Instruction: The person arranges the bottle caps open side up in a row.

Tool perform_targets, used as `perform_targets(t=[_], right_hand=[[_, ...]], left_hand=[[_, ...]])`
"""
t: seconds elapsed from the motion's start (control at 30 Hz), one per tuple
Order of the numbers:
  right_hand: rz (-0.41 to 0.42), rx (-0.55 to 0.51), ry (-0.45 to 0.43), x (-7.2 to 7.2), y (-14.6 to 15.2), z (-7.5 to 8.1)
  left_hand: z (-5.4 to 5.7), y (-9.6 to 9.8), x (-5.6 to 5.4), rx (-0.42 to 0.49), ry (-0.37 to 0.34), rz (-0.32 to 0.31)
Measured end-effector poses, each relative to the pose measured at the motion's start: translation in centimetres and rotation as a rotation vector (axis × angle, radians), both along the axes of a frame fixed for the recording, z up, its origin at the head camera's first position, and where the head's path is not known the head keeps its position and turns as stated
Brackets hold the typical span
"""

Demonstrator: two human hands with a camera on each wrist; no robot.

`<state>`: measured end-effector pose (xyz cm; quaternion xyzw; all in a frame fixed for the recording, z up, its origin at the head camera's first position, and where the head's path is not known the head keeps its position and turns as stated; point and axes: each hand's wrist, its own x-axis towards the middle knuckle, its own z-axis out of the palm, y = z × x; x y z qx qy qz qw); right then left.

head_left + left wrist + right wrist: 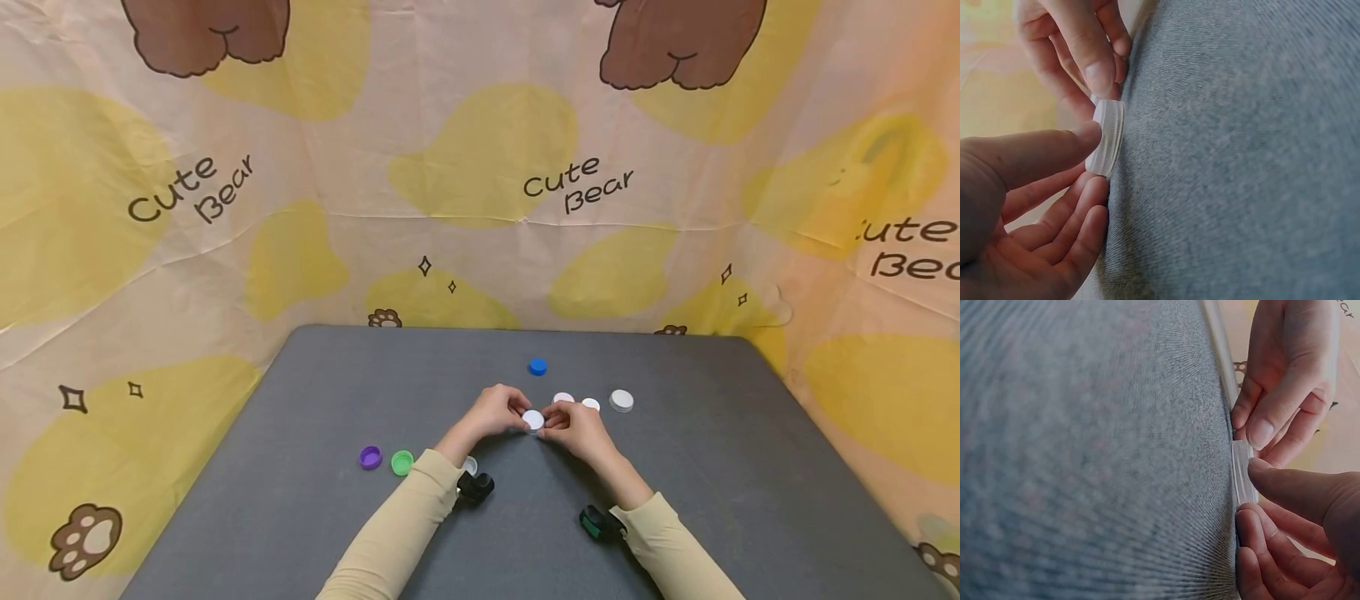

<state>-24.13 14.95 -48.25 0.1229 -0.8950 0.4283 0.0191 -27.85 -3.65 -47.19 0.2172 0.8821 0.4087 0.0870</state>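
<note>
A round white bottle cap [533, 420] with a ridged, translucent side sits at the dark grey table top, between both hands. My left hand [497, 412] pinches it from the left; in the left wrist view the thumb lies on the upper face of the cap [1107, 134], with fingers at its lower edge. From the right, my right hand [577, 429] pinches the same cap [1242, 472], thumb on its face and fingertips by the rim. Two more white caps, one cap [563, 398] and another cap [591, 404], show just behind my right hand, partly hidden by it.
Farther back lies a blue cap [537, 367], and a larger white cap [622, 401] is to the right. A purple cap [371, 457] and a green cap [402, 462] lie left of my left forearm. A whitish cap [470, 465] is partly hidden by my left wrist.
</note>
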Motion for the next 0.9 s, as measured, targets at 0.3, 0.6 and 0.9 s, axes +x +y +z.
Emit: perform_targets(t=[0.3, 0.6, 0.9], right_hand=[[-0.02, 0.036, 0.0, -0.1, -0.1, -0.44], [-0.033, 0.046, 0.003, -0.03, -0.44, -0.35], [-0.038, 0.042, -0.016, -0.09, -0.47, -0.24]], left_hand=[[-0.25, 0.26, 0.19, -0.008, -0.006, -0.001], [-0.29, 0.36, 0.29, -0.033, 0.025, 0.021], [-0.19, 0.51, 0.47, -0.05, 0.039, 0.04]])
